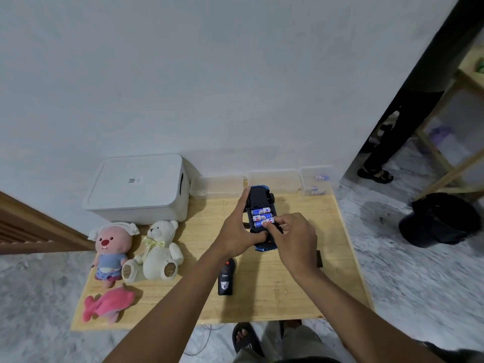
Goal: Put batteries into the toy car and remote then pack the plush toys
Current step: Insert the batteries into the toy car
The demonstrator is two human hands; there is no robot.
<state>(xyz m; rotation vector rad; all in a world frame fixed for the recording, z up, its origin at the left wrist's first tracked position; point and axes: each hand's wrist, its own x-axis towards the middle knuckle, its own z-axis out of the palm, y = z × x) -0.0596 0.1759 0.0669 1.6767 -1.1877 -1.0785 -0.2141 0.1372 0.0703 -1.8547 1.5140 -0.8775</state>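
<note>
Head view: toy car upturned near desk far edge, left hand gripping it. Right hand fingers pinch nearest battery in bay. Step: loading car batteries. Next likely: seat battery flat, close bay, then remote.

Cannot read the print on the batteries: too small. Cannot see the nearest of them whole, partly covered by fingertips of the right hand. Cannot see the near end of the toy car, hidden under the left hand and the right one. Cannot name the small dark thing behind the right wrist, half hidden.
</note>
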